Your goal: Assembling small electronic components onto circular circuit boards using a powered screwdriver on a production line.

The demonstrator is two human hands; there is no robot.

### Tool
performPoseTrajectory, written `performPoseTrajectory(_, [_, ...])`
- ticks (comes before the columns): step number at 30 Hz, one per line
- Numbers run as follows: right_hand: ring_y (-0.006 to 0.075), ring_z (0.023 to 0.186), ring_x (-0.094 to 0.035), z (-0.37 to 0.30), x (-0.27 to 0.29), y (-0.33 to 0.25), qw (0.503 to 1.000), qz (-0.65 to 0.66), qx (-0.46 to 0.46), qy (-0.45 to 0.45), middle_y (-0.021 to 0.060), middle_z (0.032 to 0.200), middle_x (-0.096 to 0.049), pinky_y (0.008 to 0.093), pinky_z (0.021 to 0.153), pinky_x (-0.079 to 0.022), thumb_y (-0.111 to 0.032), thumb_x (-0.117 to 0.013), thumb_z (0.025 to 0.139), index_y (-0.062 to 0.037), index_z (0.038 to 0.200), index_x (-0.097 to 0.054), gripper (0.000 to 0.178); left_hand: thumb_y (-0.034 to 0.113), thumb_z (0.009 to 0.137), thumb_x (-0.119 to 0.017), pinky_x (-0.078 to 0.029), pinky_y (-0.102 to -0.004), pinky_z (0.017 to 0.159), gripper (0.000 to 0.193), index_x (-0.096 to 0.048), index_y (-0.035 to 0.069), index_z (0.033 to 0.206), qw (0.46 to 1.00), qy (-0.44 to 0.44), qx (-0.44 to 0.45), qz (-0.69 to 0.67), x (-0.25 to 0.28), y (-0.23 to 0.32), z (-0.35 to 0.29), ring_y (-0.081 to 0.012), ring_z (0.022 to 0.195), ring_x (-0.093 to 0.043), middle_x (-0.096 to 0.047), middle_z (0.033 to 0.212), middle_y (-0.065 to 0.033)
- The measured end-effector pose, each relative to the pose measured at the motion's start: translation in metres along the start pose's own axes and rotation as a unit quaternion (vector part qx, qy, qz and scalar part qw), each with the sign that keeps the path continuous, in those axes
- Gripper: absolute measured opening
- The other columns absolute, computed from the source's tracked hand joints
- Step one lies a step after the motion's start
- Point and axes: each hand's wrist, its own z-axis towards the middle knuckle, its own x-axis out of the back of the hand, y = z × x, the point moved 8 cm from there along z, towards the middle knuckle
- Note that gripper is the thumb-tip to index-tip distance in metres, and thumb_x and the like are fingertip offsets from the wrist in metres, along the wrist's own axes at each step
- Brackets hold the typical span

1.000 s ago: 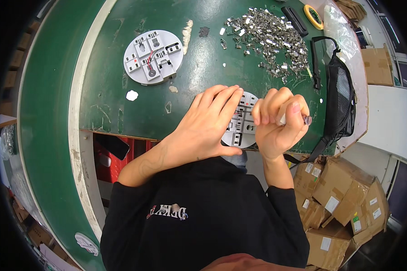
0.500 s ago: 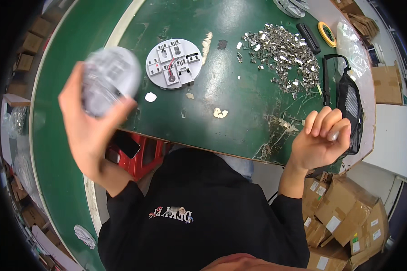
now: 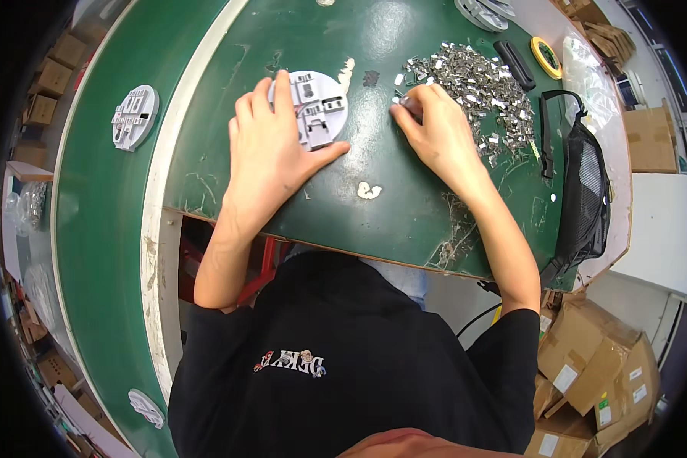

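Note:
A round white plastic base point(image 3: 334, 120) with raised slots lies on the green table. My left hand point(image 3: 271, 130) grips it across the top, fingers over its far left side and thumb stretched past its near edge. The hand covers its left part. My right hand point(image 3: 435, 126) is at the left edge of a pile of small metal clips point(image 3: 485, 95). Its thumb and index finger are pinched together, and whatever sits between them is too small to make out. A second round base point(image 3: 135, 117) rests on the green belt at the left.
Another white piece point(image 3: 146, 408) sits on the green belt point(image 3: 99, 252) at lower left. A black mesh bag point(image 3: 586, 191), yellow tape roll point(image 3: 546, 58) and black bar-shaped object point(image 3: 515, 65) lie at the right. Cardboard boxes point(image 3: 595, 359) stand on the floor at lower right.
The base that was in my left hand now lies on the belt. My left hand has moved right onto the base on the table. My right hand has moved left and forward to the clips.

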Motion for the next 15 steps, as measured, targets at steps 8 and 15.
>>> performPoseTrajectory(8, [0.0104,0.059,-0.054,-0.020,0.023,0.014,0.985,0.100,-0.115,-0.080,0.0035,0.077,-0.065,0.0255,0.051,-0.042,-0.007,-0.070,0.085,-0.0014,0.093,-0.065,0.011,0.019,0.065,-0.083,-0.042,-0.0427,0.106,0.094,-0.040,0.001,0.146,0.941,-0.107,-0.184,-0.262,0.001,0.051,-0.025,-0.0362,0.128,-0.045,-0.046,0.143,-0.0199])
performPoseTrajectory(15, [0.0012,0.047,-0.041,-0.058,0.057,0.022,0.910,0.346,-0.221,-0.046,0.0021,0.077,-0.065,0.0149,0.040,-0.027,0.005,-0.072,0.078,-0.0031,0.094,-0.068,0.019,0.006,0.073,-0.078,-0.043,-0.0386,0.104,0.066,-0.054,0.004,0.135,0.861,-0.200,-0.220,-0.412,-0.016,0.085,-0.036,-0.0307,0.128,-0.045,-0.052,0.140,-0.0144])
